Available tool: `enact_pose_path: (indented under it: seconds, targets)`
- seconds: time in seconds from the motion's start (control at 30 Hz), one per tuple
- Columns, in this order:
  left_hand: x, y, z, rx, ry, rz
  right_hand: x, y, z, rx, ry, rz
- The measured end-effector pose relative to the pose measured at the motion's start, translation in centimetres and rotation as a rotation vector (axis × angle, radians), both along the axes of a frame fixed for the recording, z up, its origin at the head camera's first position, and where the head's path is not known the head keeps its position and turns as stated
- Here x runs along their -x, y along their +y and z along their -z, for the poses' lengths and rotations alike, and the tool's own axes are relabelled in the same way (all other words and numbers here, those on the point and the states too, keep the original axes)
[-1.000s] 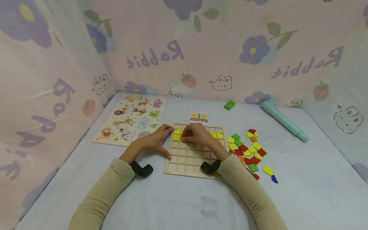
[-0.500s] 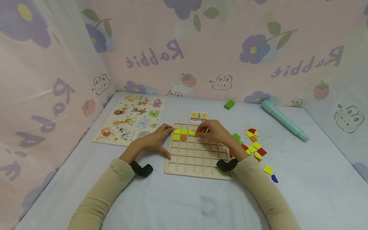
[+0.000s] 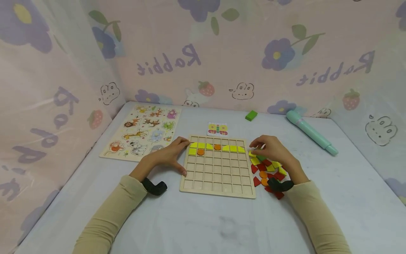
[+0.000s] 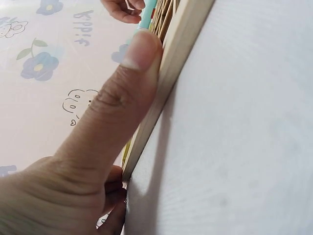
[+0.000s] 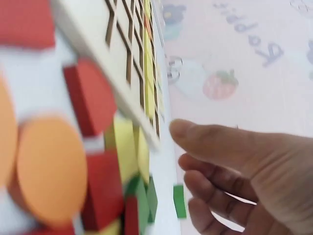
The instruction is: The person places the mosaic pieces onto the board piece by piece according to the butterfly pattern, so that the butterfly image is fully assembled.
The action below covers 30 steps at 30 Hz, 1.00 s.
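Observation:
In the head view, a wooden grid board [image 3: 222, 173] lies mid-table. Yellow pieces [image 3: 201, 145] run along its second row, with an orange disc [image 3: 217, 147] among them. Below, a yellow square [image 3: 192, 151] sits beside another orange disc [image 3: 200, 152]. My left hand [image 3: 169, 155] rests at the board's left edge, thumb and fingers spread; its thumb [image 4: 142, 54] presses the side in the left wrist view. Over the loose pieces right of the board is my right hand [image 3: 269, 146], fingers bent and, in the right wrist view, thumb [image 5: 195, 134] apart from them, nothing between.
Several loose red [image 3: 279, 195], orange [image 3: 264, 182], yellow and green pieces lie right of the board. A butterfly pattern card [image 3: 217, 129] lies behind it. An animal puzzle board [image 3: 127, 141] is at left. A green block [image 3: 251, 115] and a mint-coloured tube [image 3: 312, 133] stand farther back.
My right hand put an orange disc in the third row, then another in the second row, and moved right over the loose pieces. My left hand stayed at the board's edge.

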<state>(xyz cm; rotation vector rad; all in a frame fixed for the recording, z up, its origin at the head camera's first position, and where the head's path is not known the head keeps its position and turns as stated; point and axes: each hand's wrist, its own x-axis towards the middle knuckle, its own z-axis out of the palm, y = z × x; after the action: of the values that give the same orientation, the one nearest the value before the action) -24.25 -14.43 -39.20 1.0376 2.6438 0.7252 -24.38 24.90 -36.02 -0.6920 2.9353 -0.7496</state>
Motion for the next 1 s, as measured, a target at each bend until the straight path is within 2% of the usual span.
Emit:
enact_pose_path:
  seconds: [0.37,0.53,0.63,0.7,0.87,1.0]
  targets:
    - [-0.1,0.0,0.0,-0.013,-0.001,0.004,0.5,0.5,1.0,-0.05,-0.101,0.055]
    - [-0.1,0.0,-0.1,-0.017,-0.006,0.005,0.5,0.3,0.9,-0.105,-0.085,0.098]
    - [-0.1,0.0,-0.1,-0.016,-0.004,0.005,0.3,0.1,0.6,-0.137,-0.046,0.131]
    - [-0.1,0.0,-0.1,-0.014,-0.001,0.004,0.2,-0.2,0.2,-0.123,-0.018,0.137]
    - [0.0,-0.1,-0.1,-0.009,0.006,0.0,0.3,-2.9,-0.3,-0.023,0.007,0.073]
    - [-0.1,0.0,0.0,-0.013,0.0,0.003,0.5,-6.1,-0.2,0.005,-0.004,-0.011]
